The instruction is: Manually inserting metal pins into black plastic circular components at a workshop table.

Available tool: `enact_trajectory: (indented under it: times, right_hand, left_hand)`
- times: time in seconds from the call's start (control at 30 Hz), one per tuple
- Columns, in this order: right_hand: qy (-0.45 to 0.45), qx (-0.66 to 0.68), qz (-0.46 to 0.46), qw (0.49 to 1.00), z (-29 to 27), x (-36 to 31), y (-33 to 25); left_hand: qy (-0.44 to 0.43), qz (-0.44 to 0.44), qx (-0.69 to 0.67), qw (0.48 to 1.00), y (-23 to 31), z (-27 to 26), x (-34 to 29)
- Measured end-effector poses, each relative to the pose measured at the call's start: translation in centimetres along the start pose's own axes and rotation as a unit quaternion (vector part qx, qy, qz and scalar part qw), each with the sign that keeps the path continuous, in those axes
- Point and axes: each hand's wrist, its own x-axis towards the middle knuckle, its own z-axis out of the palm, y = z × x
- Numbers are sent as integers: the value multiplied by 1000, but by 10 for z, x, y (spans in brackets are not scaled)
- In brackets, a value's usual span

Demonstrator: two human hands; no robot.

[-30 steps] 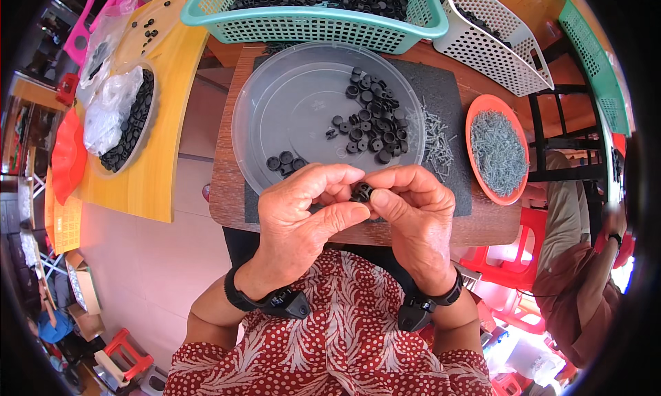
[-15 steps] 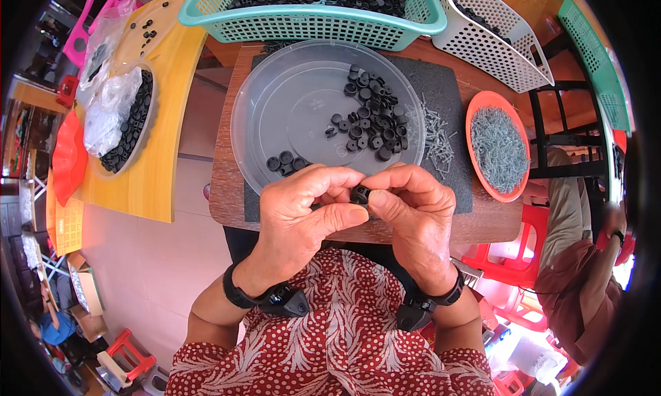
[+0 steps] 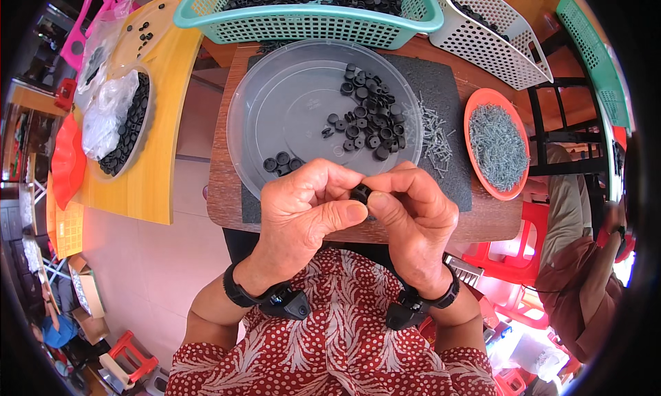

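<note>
A small round black plastic cap [image 3: 360, 192] is pinched between my two hands at the front edge of the table. My left hand [image 3: 299, 207] grips it with thumb and forefinger; my right hand [image 3: 416, 213] has thumb and fingertips on its other side. The fingers partly cover it, and whether a screw is in it I cannot tell. Just beyond is a wide clear plastic tub [image 3: 289, 107]. In it lie a heap of black caps [image 3: 375, 117] at the right and a few more black caps [image 3: 282, 163] near my left hand. Loose screws [image 3: 435, 136] lie beside the tub.
The tub rests on a dark mat [image 3: 444, 76]. An orange-red plate [image 3: 469, 131] of screws stands at the right. Behind are a green basket [image 3: 303, 26] and a white basket [image 3: 496, 48] of black parts. A yellow table [image 3: 148, 189] is left; another person [image 3: 575, 279] sits right.
Both hands stay pinched on the black cap, with only slight shifts of the fingers. The whole view has shifted a little; nothing else has visibly moved.
</note>
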Motion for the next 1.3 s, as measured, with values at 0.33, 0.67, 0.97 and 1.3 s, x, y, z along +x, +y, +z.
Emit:
enact_trajectory:
  times: [0.33,0.67,0.97,1.3]
  right_hand:
    - [7,58,45,997,1,-3,-2]
    - [9,110,55,992,3,-8,-6]
    - [-76,0,-2,997,2,-7,-13]
    - [-26,-182,-177,967,2,10,9]
  left_hand:
    - [-20,17,67,997,0,0,-2]
    - [-13,156,181,971,-4,-1,3]
    - [-6,67,44,997,1,-7,-5]
    - [-8,-79,60,995,22,-3,10]
